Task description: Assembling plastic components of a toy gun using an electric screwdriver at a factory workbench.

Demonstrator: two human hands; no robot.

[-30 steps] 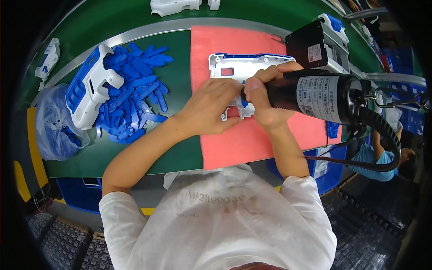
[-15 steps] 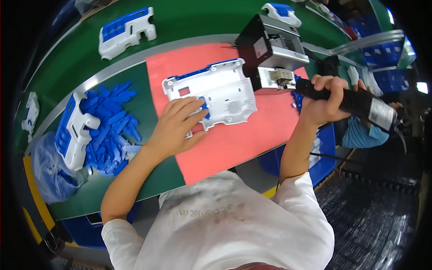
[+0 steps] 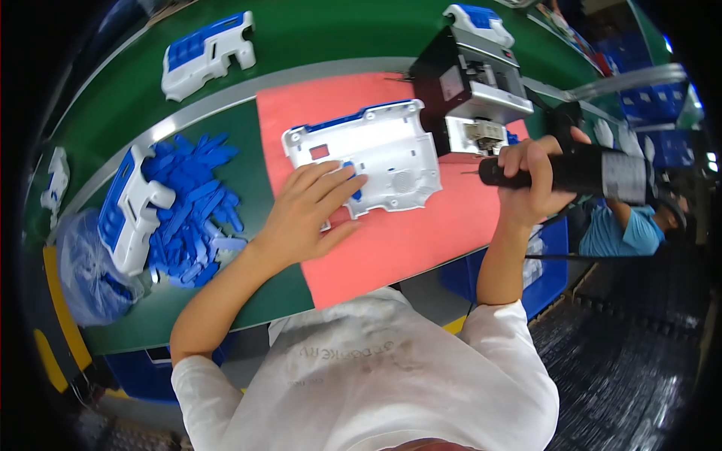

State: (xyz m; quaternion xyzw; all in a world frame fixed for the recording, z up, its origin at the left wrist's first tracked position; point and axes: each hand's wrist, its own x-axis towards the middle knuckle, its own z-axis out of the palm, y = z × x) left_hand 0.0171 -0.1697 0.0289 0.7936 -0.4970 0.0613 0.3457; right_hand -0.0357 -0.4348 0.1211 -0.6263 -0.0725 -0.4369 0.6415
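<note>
On a pink mat lies a white plastic housing shell [image 3: 383,167], its hollow inside up and a blue strip along its far edge. My left hand [image 3: 310,207] rests over its near left part, fingers stretched out and thumb apart. Under those fingertips sits a small blue plastic piece [image 3: 356,194], partly covered. My right hand [image 3: 535,174] is wrapped round a black electric screwdriver [image 3: 583,174], held nearly level. The thin bit points left toward the shell, without touching it. Just beyond the bit stands a black and silver screw feeder [image 3: 470,94].
Left of the mat is a heap of loose blue plastic pieces [image 3: 192,203], beside a blue-and-white housing [image 3: 131,214] and a clear plastic bag [image 3: 94,263]. More housings [image 3: 210,56] stand on the far green belt. A blue bin [image 3: 553,278] is below the right edge; another person [image 3: 620,225] sits beyond.
The screwdriver has come away from the screw feeder's outlet, toward me, and its bit now shows in the open. My left hand stays on the shell. The whole view has shifted slightly.
</note>
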